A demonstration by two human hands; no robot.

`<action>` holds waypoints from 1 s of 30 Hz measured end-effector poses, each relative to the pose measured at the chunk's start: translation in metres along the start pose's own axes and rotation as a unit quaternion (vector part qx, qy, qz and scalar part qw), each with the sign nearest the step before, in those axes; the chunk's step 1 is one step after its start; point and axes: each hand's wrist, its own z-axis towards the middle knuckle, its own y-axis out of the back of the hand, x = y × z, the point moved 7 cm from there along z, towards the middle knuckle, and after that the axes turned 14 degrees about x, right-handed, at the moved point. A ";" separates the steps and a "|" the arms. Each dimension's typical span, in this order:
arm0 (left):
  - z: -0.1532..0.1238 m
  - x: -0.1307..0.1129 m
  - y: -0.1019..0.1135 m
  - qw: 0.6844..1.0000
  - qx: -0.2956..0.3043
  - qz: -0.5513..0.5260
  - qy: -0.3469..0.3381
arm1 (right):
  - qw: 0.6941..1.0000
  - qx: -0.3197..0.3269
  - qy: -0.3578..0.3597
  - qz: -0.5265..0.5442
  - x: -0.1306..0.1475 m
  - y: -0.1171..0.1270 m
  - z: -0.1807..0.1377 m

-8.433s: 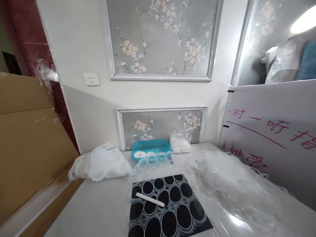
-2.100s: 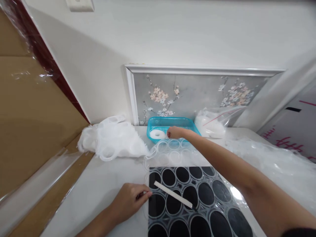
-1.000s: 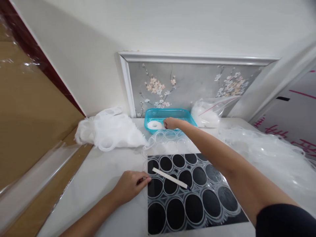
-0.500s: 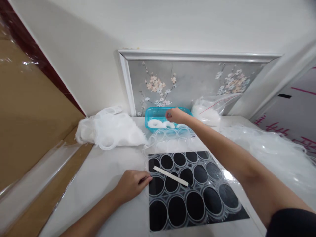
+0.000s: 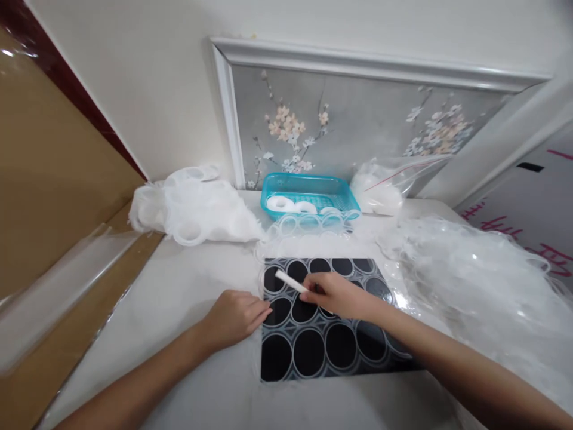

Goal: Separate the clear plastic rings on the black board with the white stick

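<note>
A black sheet (image 5: pixel 308 353) with rows of round openings outlined in clear plastic lies on the white table. My right hand (image 5: pixel 333 292) is closed over it, pinching a slim white stick (image 5: pixel 290 280) that points up to the left; its other end is mostly behind my fingers. At the sheet's left edge rests my left hand (image 5: pixel 239 316), fingers stretched out and close together, tips touching the edge. Beyond the sheet stands a turquoise plastic basket (image 5: pixel 311 181) with several white rings (image 5: pixel 280 203) in it.
Clear ring-patterned film (image 5: pixel 308 226) leans at the basket's front. A white pile of ring-cut material (image 5: pixel 197 209) sits at left, a zip bag (image 5: pixel 380 191) behind right. Clear scraps (image 5: pixel 483 275) heap on the right. Cardboard (image 5: pixel 58 179) borders the left; a wall with a framed flower panel (image 5: pixel 358 125) stands behind.
My right hand has come back from the basket to the sheet and taken hold of the white stick. My left hand stays at the sheet's edge. The view has tipped downward.
</note>
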 end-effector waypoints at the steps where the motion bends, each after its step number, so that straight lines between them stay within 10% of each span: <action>1: 0.000 -0.003 0.001 1.000 -0.010 0.008 -0.001 | 0.997 -0.028 0.008 0.067 -0.002 0.005 0.001; 7: 0.000 -0.013 -0.006 0.996 0.013 0.031 0.078 | 0.928 -0.196 0.114 0.296 0.005 0.008 0.018; 13: 0.003 -0.020 -0.016 0.983 0.112 0.076 0.123 | 0.923 -0.213 0.201 0.248 0.018 -0.005 0.027; 22: 0.004 -0.023 -0.013 0.985 0.102 0.083 0.113 | 0.940 -0.214 0.197 0.179 0.019 -0.001 0.020; 30: 0.006 -0.016 -0.012 0.984 0.111 0.033 0.135 | 0.962 -0.135 0.221 -0.089 0.033 -0.008 0.026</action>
